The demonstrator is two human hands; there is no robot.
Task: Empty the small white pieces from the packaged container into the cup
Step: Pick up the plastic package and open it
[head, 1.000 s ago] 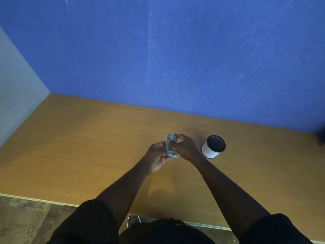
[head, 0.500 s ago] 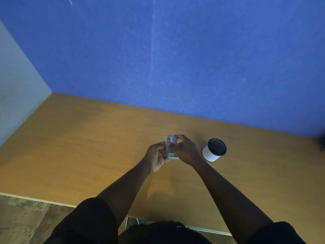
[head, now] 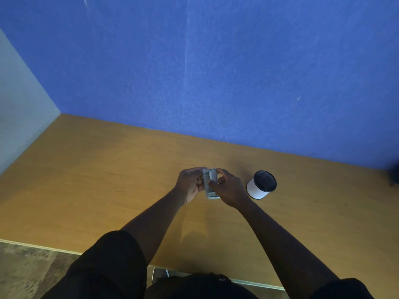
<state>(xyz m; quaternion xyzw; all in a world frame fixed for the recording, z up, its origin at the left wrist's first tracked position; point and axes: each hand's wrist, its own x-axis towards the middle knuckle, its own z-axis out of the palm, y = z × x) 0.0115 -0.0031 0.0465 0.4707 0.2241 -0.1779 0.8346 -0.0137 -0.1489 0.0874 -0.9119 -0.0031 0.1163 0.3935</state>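
Left hand: your left hand (head: 190,183) curls its fingers (head: 199,184) round the left edge of the pack (head: 209,186), closed on it, thumb toward the top.
Right hand: your right hand (head: 228,188) meets the pack from the right; its fingers (head: 222,173) pinch closed on a small pale piece (head: 212,175) at the pack's upper end.
Pack: a small grey packaged container, held between both hands above the bench (head: 108,180), long side running away from you, lower end poking out below the hands. You cannot tell whether it is opened.
White pieces: too small to make out apart from that one pale bit under your right fingertips; whether it is a lid or one of the pieces is unclear.
Cup: the cup (head: 261,184) stands on the bench just right of your right hand, not touching it. White wall, dark inside, mouth open and leaning toward the wall in this wide view. Nothing can be made out inside the dark interior.
Bench: tan wood, running to the blue wall (head: 216,72) at the back; a pale panel (head: 19,108) closes the left side.
Arms: both forearms reach forward from black sleeves (head: 108,266), converging at the pack.
Floor: mottled brown floor (head: 28,270) shows below the bench's near edge on the left.
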